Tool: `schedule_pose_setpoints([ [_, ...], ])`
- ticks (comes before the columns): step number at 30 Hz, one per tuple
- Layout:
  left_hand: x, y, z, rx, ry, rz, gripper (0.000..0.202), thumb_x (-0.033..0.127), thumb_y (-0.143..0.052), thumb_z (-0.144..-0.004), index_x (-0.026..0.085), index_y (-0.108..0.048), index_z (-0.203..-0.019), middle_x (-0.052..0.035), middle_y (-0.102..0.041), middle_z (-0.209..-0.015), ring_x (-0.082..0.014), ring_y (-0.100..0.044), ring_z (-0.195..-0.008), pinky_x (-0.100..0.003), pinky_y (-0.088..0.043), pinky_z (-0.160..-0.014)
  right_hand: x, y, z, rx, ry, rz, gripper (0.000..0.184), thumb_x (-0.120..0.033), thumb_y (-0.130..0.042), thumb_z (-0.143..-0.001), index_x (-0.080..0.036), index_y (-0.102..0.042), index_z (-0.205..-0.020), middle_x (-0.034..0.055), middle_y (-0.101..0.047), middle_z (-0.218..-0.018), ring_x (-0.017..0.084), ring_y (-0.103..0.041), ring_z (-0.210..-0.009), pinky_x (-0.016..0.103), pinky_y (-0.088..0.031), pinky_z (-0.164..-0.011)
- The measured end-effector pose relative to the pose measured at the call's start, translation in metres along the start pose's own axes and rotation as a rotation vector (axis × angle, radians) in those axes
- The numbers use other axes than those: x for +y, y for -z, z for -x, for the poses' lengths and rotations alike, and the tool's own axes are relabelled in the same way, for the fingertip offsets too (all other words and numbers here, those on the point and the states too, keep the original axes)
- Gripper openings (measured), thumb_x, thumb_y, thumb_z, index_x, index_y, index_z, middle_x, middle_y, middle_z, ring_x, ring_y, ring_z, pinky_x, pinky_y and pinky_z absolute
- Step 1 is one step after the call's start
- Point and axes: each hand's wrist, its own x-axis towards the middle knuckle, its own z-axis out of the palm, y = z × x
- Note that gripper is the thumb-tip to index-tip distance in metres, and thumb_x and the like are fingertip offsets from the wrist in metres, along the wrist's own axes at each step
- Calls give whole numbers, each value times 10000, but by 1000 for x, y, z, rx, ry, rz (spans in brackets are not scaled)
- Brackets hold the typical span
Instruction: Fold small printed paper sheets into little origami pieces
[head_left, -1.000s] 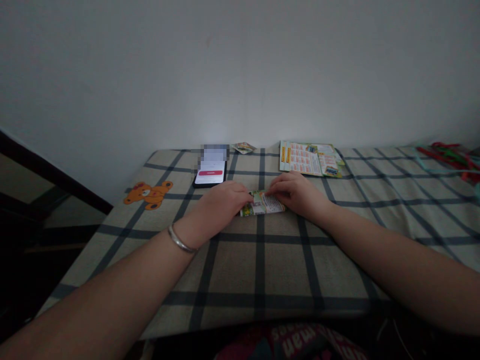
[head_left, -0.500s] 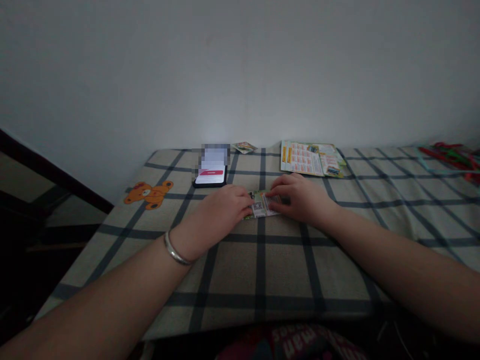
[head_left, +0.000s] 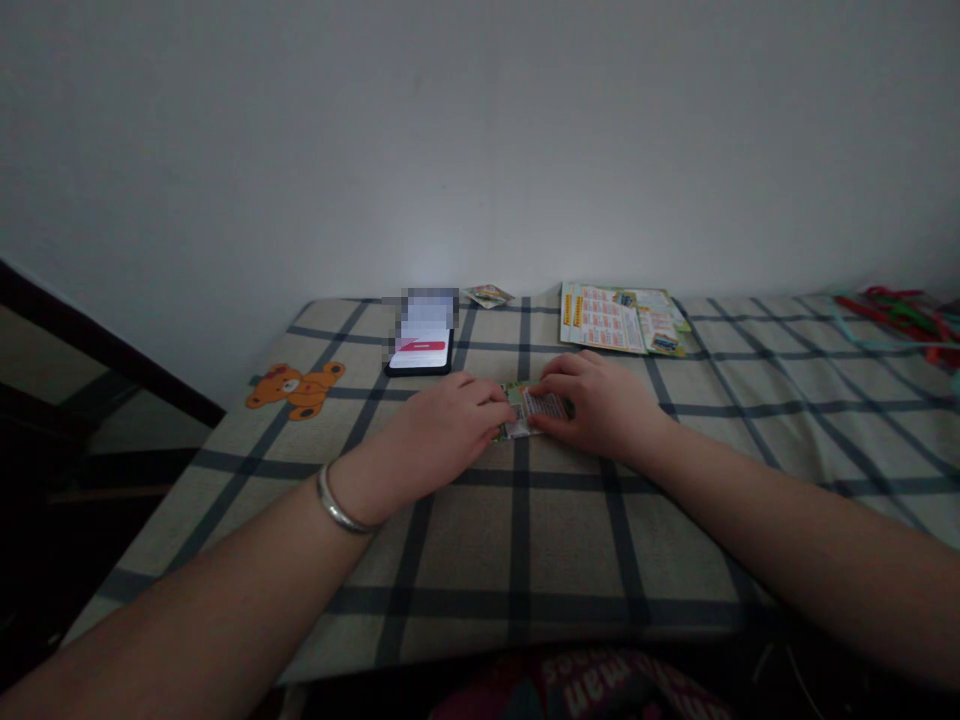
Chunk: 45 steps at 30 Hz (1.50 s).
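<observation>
A small printed piece of paper [head_left: 516, 429], green, white and grey, lies on the checked tablecloth between both hands. My left hand [head_left: 450, 425], with a silver bangle [head_left: 337, 503] at its wrist, is closed over the paper's left end, fingers pressed together. From the other side, my right hand [head_left: 596, 400] has its curled fingers and thumb on the right end. Fingers hide both ends of the paper, and only its middle shows.
A lit phone [head_left: 420, 345] lies beyond my left hand, and a small printed packet [head_left: 489, 295] is by the wall. Printed sheets [head_left: 607, 320] lie at the back right. Ribbon-like strips [head_left: 900, 315] sit far right. An orange bear figure [head_left: 294, 390] is on the tablecloth [head_left: 570, 540].
My left hand has shifted slightly left and its fingers cover the paper a little differently. The right thumb and fingers have moved slightly on the paper.
</observation>
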Motion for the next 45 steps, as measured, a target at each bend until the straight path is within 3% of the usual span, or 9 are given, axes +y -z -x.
schedule_pose_setpoints([
  [6, -8, -2, 1, -5, -95, 156, 309, 87, -524, -881, 270, -685, -1072, -12, -657, -1109, -188, -560, -1039, -369, -464, -934, 0, -1, 1, 14, 0, -4, 302, -439, -633, -834, -231, -732, -1027, 67, -669, -1039, 236, -601, -928, 358, -467, -772],
  [17, 0, 1, 3, -21, -104, 119, 338, 61, -541, -853, 260, -663, -1098, -27, -634, -1097, -203, -564, -1029, -379, -490, -911, 4, -6, 1, 37, 33, -54, 298, -408, -626, -840, -199, -722, -1030, 81, -659, -1029, 238, -598, -933, 375, -477, -817],
  [23, 0, 3, 4, -48, -137, 100, 376, 49, -542, -840, 248, -636, -1145, -25, -620, -1134, -197, -556, -1058, -371, -472, -953, 14, -8, 1, 62, 240, -205, 183, -313, -610, -867, -203, -718, -965, 69, -668, -1023, 204, -591, -962, 361, -464, -864],
  [28, -2, 5, 4, -92, -142, 79, 361, 74, -537, -854, 256, -636, -1150, -37, -627, -1118, -202, -561, -1077, -381, -468, -955, 12, -2, 2, -22, 463, -230, 154, -258, -558, -906, -205, -698, -942, 39, -696, -983, 178, -585, -953, 343, -451, -859],
  [35, 0, 10, 4, -116, -99, 106, 358, 52, -524, -822, 253, -655, -1088, -27, -623, -1102, -181, -596, -1007, -345, -495, -898, 9, 4, 4, -84, 488, -171, 207, -227, -520, -921, -225, -693, -1035, 33, -697, -990, 174, -568, -895, 325, -448, -777],
  [45, 5, 13, 1, -77, -123, 30, 223, 113, -540, -863, 213, -653, -1026, -56, -636, -1045, -200, -590, -993, -370, -484, -893, 9, 3, 2, -72, 491, -182, 186, -201, -532, -892, -215, -692, -984, 29, -684, -969, 171, -563, -894, 313, -443, -782],
])
